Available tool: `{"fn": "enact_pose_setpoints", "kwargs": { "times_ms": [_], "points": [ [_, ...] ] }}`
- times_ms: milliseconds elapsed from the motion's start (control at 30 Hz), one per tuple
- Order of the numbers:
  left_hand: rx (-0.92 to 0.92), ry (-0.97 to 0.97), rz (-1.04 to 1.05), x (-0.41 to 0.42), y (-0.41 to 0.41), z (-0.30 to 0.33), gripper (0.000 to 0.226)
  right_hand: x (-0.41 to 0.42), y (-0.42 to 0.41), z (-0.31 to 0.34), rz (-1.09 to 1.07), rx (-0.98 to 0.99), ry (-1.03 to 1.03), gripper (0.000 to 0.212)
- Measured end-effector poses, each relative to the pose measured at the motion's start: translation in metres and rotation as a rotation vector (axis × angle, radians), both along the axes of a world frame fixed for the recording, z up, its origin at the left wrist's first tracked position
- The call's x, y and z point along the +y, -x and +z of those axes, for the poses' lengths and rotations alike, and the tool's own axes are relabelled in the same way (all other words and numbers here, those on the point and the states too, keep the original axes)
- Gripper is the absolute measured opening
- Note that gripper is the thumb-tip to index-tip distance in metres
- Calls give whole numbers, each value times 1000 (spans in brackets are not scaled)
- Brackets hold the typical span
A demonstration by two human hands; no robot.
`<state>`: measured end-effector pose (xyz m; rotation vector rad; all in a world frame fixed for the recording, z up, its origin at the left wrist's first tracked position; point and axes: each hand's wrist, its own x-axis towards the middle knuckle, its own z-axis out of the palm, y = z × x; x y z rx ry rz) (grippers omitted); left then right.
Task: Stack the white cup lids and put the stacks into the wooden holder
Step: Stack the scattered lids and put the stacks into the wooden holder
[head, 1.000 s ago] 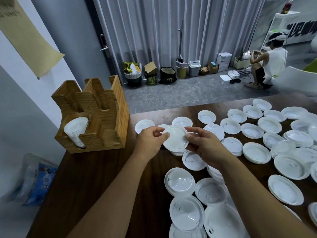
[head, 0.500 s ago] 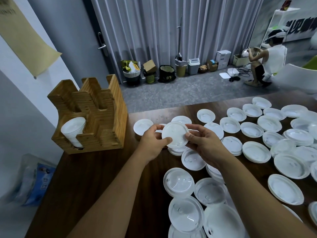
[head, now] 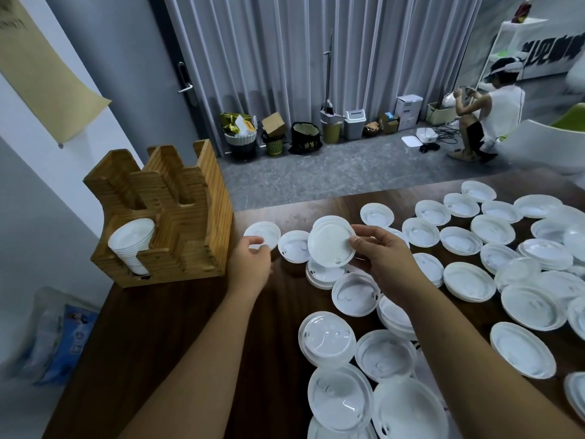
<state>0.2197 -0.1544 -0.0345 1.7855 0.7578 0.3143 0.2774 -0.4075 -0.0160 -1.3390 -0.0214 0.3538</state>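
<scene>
Head view: right hand (head: 384, 264) pinches a small stack of white cup lids (head: 330, 242) above the dark table (head: 164, 337). Left hand (head: 251, 267), at nine o'clock of it, fingers loosely curled, touches a lone lid (head: 262, 232). Wooden holder (head: 164, 213) stands at ten o'clock, holding one lid stack (head: 131, 245).

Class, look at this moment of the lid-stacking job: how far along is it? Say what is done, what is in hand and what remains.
Done: one stack of lids sits in the wooden holder's front-left slot; the other slots look empty. In hand: the right hand holds a small stack of lids above the table, while the left hand reaches to a single lid. Left: dozens of loose lids across the table.
</scene>
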Motion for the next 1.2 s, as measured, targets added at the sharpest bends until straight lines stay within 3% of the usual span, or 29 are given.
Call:
{"fn": "enact_pose_setpoints", "kwargs": {
  "times_ms": [67, 133, 333, 500, 633, 667, 767, 867, 1100, 1200],
  "points": [
    [182, -249, -73, 8, 1, -4, 39, -1, -1, 1, -22, 8, -5, 25],
    [295, -381, -181, 13, 1, -5, 43, 0, 1, 2, -19, 8, -3, 25],
    [332, -574, -219, 17, 19, -7, 13, 0, 3, -2, -36, 32, -17, 25],
    [238, -518, -124, 17, 45, -3, 35, 0, 1, -1, -28, 19, 4, 26],
    [166, -608, -12, 21, 53, 6, 20, 4, 2, 2, -30, 9, 8, 27],
    [185, -644, -7, 22, 53, 7, 17, 5, 3, 3, -24, 5, 13, 27],
    [352, -645, -88, 28, 53, 5, 39, 6, 7, 6, -8, -2, 18, 26],
    [394, -568, -123, 36, 55, -2, 22, 7, 10, 8, -12, 1, 15, 26],
    [369, -406, -218, 38, 55, -1, 22, 11, 15, 13, -8, -3, 20, 26],
    [328, -336, -257, 35, 55, -1, 10, 14, 18, 15, -11, 6, 4, 24]
  ]
}}
